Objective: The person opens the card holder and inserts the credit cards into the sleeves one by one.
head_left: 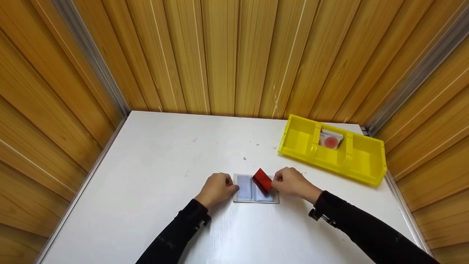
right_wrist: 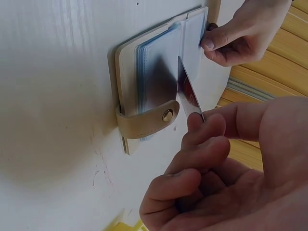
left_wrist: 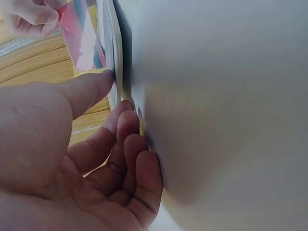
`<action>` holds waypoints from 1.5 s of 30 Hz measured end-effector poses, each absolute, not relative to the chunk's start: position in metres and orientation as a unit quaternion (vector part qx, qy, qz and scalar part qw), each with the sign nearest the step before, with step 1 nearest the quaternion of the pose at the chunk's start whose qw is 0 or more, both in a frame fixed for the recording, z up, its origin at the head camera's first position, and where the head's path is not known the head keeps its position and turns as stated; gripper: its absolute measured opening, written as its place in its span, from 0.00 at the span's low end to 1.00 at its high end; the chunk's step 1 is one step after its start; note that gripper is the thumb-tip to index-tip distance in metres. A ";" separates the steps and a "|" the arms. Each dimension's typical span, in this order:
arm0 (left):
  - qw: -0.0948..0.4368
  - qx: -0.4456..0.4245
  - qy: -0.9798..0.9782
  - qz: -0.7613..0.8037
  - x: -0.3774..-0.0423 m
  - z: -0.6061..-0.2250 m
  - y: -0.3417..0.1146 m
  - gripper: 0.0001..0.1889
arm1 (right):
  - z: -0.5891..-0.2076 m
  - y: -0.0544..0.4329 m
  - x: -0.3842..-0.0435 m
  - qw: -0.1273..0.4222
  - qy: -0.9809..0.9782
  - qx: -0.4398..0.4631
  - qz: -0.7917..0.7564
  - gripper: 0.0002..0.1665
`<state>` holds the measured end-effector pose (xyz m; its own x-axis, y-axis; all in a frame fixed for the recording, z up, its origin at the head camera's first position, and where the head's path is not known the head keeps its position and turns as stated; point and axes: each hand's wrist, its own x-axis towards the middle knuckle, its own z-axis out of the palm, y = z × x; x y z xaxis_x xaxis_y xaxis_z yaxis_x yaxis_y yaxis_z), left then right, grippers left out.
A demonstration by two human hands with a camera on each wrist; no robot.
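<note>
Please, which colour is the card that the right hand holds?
The card is red on its camera-facing side, seen best in the head view.

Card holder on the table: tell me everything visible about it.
The card holder lies open and flat on the white table. Its thin beige cover looks like leather. Inside are clear, bluish plastic sleeves on both halves, visibly stacked on the right one. An unfastened strap with a gold-coloured snap curls up from the right side. The left hand pinches the left edge. A red card slants over the right half; whether it touches the sleeves is unclear.
</note>
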<state>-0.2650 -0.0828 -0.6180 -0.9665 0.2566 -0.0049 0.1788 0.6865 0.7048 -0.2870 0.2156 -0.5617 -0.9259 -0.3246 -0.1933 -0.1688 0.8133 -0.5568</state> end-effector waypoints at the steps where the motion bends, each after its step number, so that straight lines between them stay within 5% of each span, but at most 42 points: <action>1: 0.050 0.119 0.918 0.375 -0.265 -0.618 -0.083 0.13 | -0.562 0.216 -0.287 0.141 0.942 -0.133 -0.275 0.10; 45: 0.038 0.123 0.922 0.364 -0.265 -0.618 -0.082 0.13 | -0.565 0.204 -0.286 0.214 0.936 -0.107 -0.258 0.18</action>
